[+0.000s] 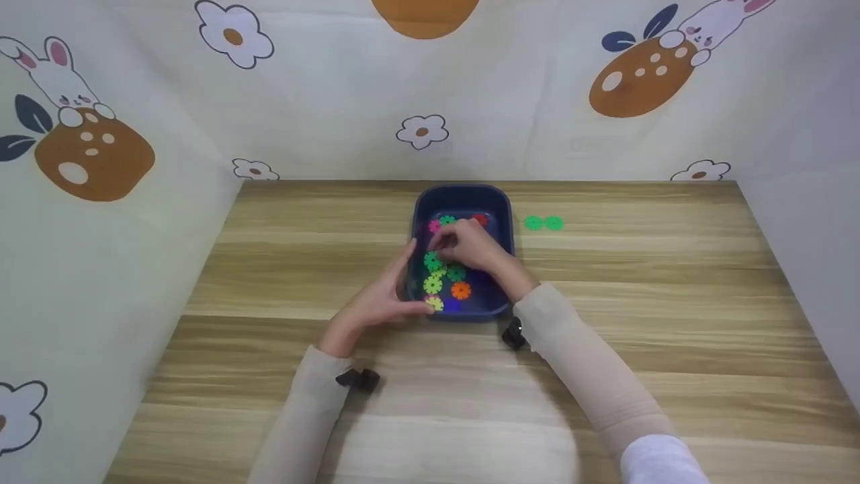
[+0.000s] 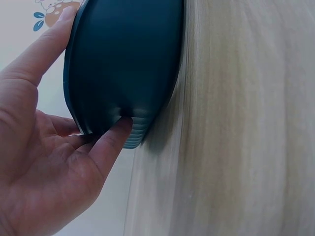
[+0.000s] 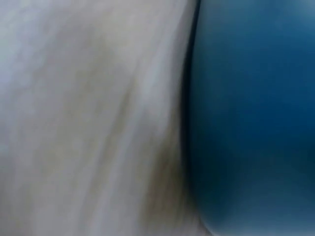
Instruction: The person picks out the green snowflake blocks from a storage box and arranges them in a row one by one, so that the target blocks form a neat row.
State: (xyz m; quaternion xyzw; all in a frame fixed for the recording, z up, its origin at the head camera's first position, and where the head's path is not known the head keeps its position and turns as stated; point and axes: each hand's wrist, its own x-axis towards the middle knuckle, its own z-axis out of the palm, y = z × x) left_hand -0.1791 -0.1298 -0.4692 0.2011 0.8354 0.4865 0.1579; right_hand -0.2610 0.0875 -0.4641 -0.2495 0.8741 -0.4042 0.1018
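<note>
A dark blue plastic bin stands on the table with several flower-shaped snowflake discs inside, among them an orange disc, a yellow-green disc and a red disc. My left hand grips the bin's left side, its thumb and fingers spread along the rim. In the left wrist view, that hand holds the bin's edge. Inside the bin, over the discs, my right hand has its fingers bent downward; whether they pinch a disc is hidden. The right wrist view shows only the bin's blurred wall.
Two green discs, joined or touching edge to edge, lie on the wooden table right of the bin. A patterned cloth wall rises behind the table's far edge, with more cloth at both sides.
</note>
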